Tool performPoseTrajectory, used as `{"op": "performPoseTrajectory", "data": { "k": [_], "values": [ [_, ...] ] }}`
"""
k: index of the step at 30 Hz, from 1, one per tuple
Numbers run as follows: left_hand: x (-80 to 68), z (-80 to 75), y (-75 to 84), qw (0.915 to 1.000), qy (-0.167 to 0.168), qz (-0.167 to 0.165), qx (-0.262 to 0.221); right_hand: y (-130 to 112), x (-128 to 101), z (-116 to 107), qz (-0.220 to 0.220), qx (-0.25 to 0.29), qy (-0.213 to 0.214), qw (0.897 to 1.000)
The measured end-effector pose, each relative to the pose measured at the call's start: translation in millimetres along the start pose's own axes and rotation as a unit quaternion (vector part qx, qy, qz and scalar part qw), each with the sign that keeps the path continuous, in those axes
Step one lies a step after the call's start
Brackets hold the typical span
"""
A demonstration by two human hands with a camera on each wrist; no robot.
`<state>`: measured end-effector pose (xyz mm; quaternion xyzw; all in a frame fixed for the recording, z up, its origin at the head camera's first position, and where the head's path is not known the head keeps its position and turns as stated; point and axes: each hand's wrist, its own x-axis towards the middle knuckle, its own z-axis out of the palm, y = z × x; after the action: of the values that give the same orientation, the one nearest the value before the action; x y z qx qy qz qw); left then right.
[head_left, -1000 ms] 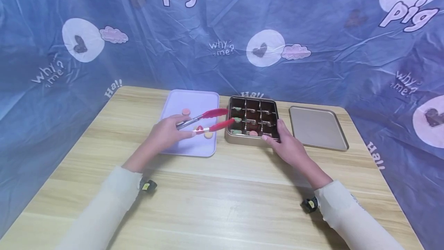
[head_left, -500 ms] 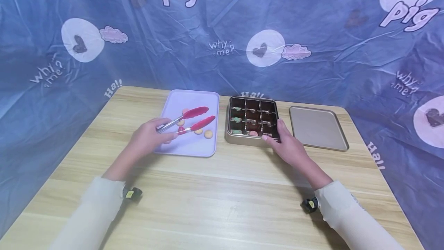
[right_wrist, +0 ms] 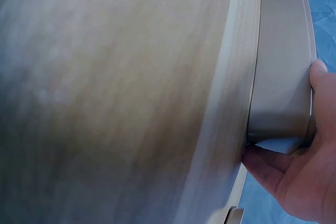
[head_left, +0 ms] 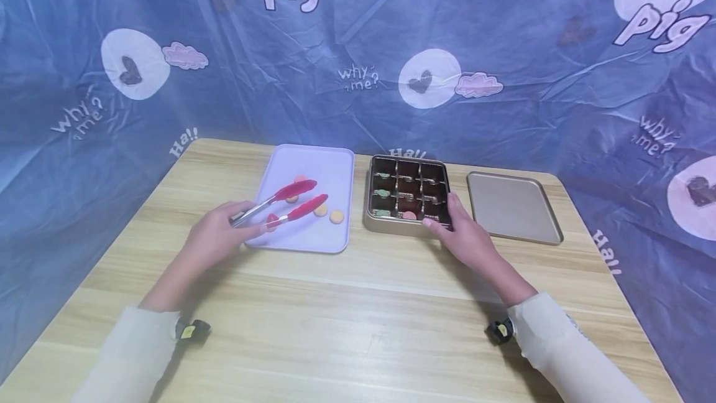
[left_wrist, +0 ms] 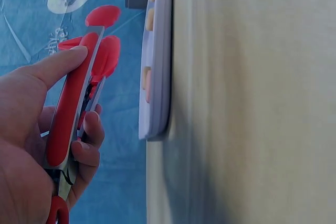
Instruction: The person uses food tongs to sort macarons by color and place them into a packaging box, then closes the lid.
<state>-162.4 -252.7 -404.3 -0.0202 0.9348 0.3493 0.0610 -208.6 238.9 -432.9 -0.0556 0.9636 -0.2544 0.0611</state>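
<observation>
My left hand [head_left: 215, 232] holds kitchen tongs [head_left: 296, 189] with red tips over the lilac tray [head_left: 296, 242]. The two tong arms are spread apart, and nothing shows between their tips. In the left wrist view my thumb lies along the red handle of the tongs [left_wrist: 73, 103]. Several small round cookies [head_left: 337, 216] lie on the tray, partly hidden by the tongs. My right hand [head_left: 467, 235] grips the near right corner of a divided tin box [head_left: 391, 224], thumb on its rim, fingers at its side. Green pieces and a pink cookie [head_left: 409, 215] sit in some compartments.
A flat, gold-brown lid [head_left: 514, 207] lies to the right of the tin. All of this stands toward the far side of a wooden table [head_left: 358, 316]. Behind it hangs a blue printed cloth [head_left: 313, 79].
My left hand has drawn the tongs left and toward me, from beside the tin's left edge to over the tray. My right hand stays on the tin.
</observation>
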Motion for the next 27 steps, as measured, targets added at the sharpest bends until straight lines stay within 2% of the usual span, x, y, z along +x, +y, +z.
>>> {"op": "performPoseTrajectory", "data": {
  "k": [10,19,27],
  "values": [
    [-22.2,-7.3,-17.5,0.9993,0.018,-0.002,0.033,0.8,0.7,1.3,0.001,-0.005,0.0,1.0],
    [-34.9,-10.9,-31.1,0.9991,0.015,-0.028,0.029,2.0,-0.1,0.7,0.003,-0.005,0.006,1.0],
    [-49.0,-15.6,-41.4,0.9985,0.025,-0.027,0.04,1.6,-0.1,0.5,-0.004,-0.004,0.0,1.0]
  ]
}}
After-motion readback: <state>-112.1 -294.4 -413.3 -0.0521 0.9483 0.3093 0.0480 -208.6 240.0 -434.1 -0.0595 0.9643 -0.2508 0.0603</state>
